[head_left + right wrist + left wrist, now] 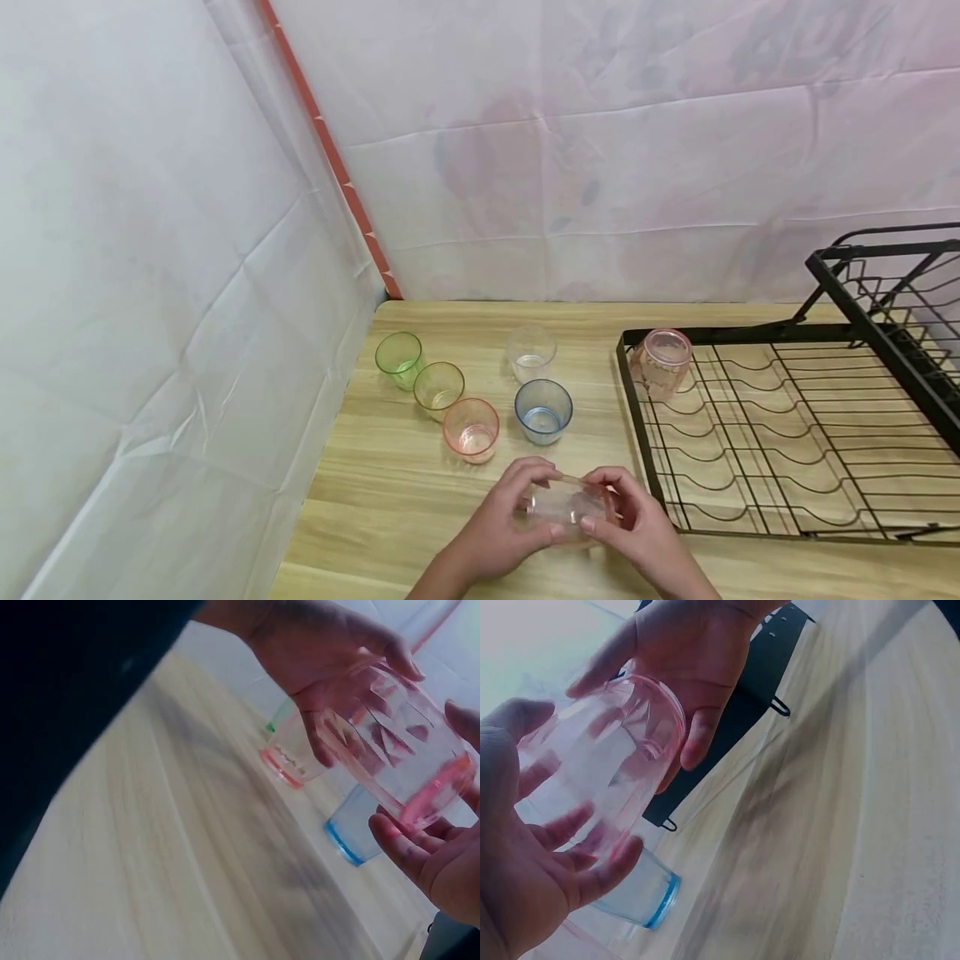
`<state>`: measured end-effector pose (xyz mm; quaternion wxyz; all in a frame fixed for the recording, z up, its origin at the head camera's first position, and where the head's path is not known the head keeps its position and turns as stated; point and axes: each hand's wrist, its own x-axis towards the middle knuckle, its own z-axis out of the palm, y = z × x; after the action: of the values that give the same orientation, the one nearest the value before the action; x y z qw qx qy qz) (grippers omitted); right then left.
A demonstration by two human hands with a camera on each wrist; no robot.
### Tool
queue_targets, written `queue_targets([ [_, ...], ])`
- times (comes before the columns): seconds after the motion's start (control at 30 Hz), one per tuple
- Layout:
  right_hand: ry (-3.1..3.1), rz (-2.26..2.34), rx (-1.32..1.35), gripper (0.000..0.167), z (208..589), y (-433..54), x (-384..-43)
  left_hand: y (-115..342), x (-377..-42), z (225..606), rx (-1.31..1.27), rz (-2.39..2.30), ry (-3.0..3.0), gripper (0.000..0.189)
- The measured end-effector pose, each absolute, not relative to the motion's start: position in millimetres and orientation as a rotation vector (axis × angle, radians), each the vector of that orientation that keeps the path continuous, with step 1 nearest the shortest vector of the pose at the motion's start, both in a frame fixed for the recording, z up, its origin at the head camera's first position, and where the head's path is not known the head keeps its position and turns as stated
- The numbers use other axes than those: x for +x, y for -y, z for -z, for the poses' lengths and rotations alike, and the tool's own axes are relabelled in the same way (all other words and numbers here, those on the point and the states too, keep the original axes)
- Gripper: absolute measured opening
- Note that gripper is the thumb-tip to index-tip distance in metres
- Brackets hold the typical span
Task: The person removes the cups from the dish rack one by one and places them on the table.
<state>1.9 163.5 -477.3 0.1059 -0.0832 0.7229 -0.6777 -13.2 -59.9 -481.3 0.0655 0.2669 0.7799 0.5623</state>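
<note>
A clear pink-tinted glass [566, 502] lies sideways between both hands, above the near part of the table. My left hand [504, 527] grips its left end, thumb in front and fingers behind. The other end is held by my right hand [636, 518] in the same way. In the right wrist view the glass [405, 750] shows a faceted side and a deeper pink ring at the end by the right hand. Just beyond the hands stand a blue glass [543, 412] and a red-rimmed glass [471, 430], both mouth up.
Farther back stand an amber glass [438, 389], a green glass [400, 358] and a clear glass [532, 353]. On the right is a black wire rack [750, 442] with a raised tier [900, 308]. One pink glass [663, 364] sits upside down in its back left corner.
</note>
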Motion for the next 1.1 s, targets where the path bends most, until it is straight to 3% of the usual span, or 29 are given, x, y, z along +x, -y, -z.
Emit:
queue_targets([
  [0.13,-2.163,1.925,-0.349,0.035,481,-163,2,68,-8,480,0.871,-1.523,-2.495,0.045],
  [0.37,-2.225,1.976,-0.392,0.024,483,-168,-1,99,-3,476,0.887,-1.312,-2.738,0.056],
  [0.7,-2.180,2.033,-0.402,0.025,484,-179,-2,142,-7,469,0.657,-1.268,-2.870,0.067],
  [1.1,-2.229,2.024,-0.375,0.024,476,-188,-2,159,-13,476,0.174,-0.981,-3.162,0.056],
])
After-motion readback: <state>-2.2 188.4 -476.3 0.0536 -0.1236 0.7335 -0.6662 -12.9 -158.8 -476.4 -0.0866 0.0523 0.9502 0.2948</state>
